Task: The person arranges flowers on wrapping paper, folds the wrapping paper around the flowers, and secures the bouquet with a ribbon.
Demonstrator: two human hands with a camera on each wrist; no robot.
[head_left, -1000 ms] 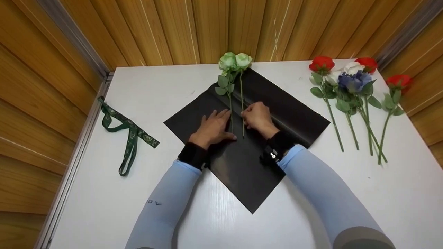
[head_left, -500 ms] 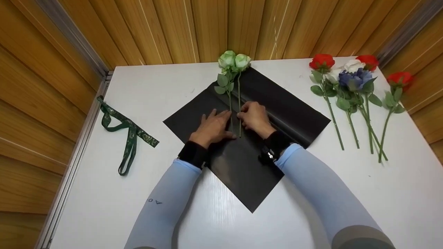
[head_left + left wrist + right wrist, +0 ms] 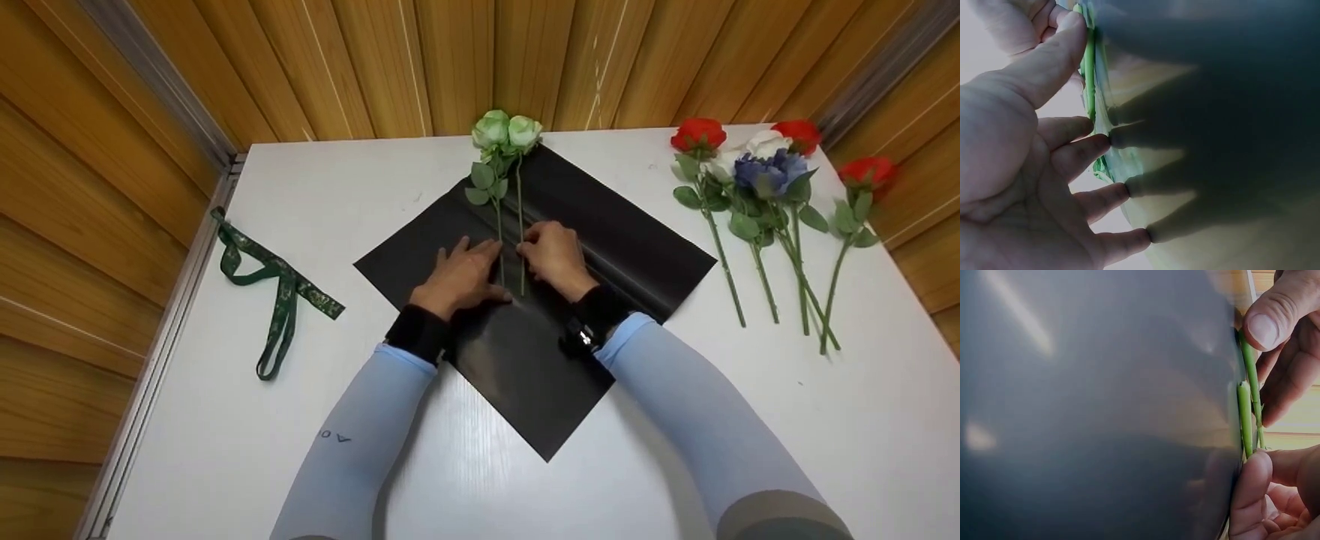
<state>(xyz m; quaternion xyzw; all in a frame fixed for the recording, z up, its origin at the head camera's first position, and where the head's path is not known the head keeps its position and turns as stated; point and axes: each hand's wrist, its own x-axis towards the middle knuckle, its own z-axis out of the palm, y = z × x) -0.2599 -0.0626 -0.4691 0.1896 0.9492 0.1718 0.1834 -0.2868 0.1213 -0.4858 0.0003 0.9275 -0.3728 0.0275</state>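
Note:
A black sheet of wrapping paper (image 3: 540,390) lies cornerwise on the white table. Two light green roses, a left one (image 3: 491,129) and a right one (image 3: 524,130), lie on it side by side, blooms at its far edge. My left hand (image 3: 459,276) rests with fingers spread straight across the paper, its fingertips and thumb against the left rose's stem. The right rose's stem is pinched by my right hand (image 3: 556,255) between thumb and index finger. In the right wrist view two green stems (image 3: 1246,410) run between my right fingers (image 3: 1252,486) and left thumb (image 3: 1266,323).
At the right lie several other flowers: red roses (image 3: 698,135), white ones (image 3: 768,145) and a blue one (image 3: 769,176), stems toward me. A dark green patterned ribbon (image 3: 283,315) lies looped at the left. Wood-grain panels (image 3: 457,67) rise behind the table.
My right hand has shifted the right green rose's stem slightly left, closer to the left stem. The left hand stays where it was.

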